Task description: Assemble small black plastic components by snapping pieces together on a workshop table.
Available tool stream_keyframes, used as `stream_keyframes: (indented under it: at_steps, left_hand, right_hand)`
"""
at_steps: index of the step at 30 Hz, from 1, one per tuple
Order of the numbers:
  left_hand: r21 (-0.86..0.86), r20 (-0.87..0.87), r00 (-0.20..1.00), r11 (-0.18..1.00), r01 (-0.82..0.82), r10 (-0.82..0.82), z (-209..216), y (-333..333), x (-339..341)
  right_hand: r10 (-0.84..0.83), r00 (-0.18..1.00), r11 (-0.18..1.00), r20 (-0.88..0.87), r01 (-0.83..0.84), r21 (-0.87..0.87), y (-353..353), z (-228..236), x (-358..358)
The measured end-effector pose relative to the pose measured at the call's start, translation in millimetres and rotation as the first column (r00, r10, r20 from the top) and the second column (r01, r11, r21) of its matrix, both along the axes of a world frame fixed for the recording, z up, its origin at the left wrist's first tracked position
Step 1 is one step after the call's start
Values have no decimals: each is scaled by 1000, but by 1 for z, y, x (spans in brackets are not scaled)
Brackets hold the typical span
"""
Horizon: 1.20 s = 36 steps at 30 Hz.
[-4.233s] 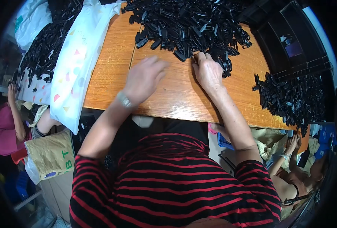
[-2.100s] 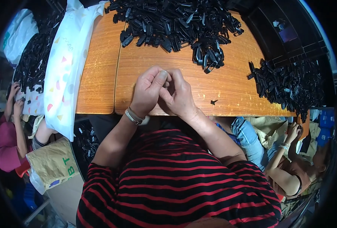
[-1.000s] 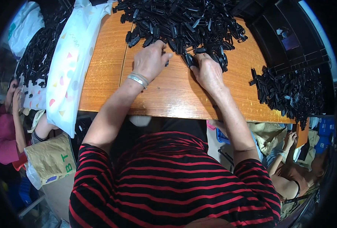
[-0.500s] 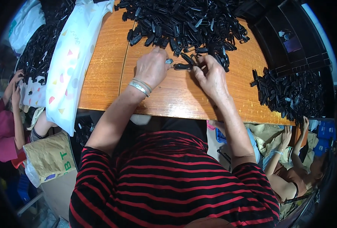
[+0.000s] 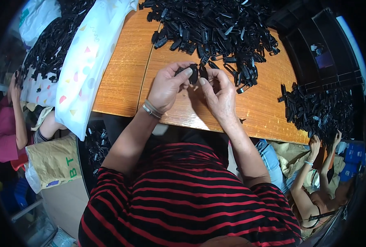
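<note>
Above the near part of a wooden table [image 5: 121, 78], both my hands are closed and close together. Between thumb and curled fingers, my left hand [image 5: 167, 85] grips a small black plastic clip [image 5: 194, 74], thumb on top. My right hand [image 5: 223, 94] pinches another narrow black plastic clip [image 5: 203, 72] right beside it. Whether the two parts touch I cannot tell. Just beyond my fingers spreads a large heap of similar black clips [image 5: 216, 31], with several loose ones at its near edge.
A white patterned plastic bag [image 5: 78, 70] lies along the table's left side. A black crate [image 5: 315, 53] stands at the right, beside a second heap of black parts [image 5: 319, 109]. People's hands work at both sides. A brown paper bag [image 5: 53, 160] stands lower left.
My hands have come closer together, away from the heap's edge, each with a black clip. My left hand has turned so its thumb shows on top. The view has shifted slightly.
</note>
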<state>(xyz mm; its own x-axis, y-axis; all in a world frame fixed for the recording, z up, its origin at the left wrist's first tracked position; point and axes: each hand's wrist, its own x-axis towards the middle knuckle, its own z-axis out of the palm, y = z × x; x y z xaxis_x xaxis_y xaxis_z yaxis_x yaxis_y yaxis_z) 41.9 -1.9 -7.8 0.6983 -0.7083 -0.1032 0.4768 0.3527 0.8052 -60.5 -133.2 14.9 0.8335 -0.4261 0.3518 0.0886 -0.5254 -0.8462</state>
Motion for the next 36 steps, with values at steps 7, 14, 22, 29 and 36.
stream_keyframes:
  at_steps: [7, 14, 22, 29, 36]
  left_hand:
    - [-148, -48, 998, 988, -35, 28, -3, 3, -14]
    - [-88, 3, 1000, 996, -13, 13, -2, 11, -16]
    - [-31, 197, 974, 993, -112, 116, 8, 9, -25]
    - [27, 438, 874, 969, -245, 209, 8, 8, -38]
    - [63, 251, 966, 995, -71, 53, 18, 19, -38]
  right_hand:
    - [22, 999, 999, 26, -21, -36, 9, 3, 1]
    - [63, 998, 993, 24, -60, -105, 8, 5, -5]
    - [54, 998, 980, 39, -46, -193, 4, 4, -4]
    - [37, 989, 955, 144, 7, -297, 17, -3, -7]
    - [-13, 1000, 973, -4, 12, -229, 17, -12, -13]
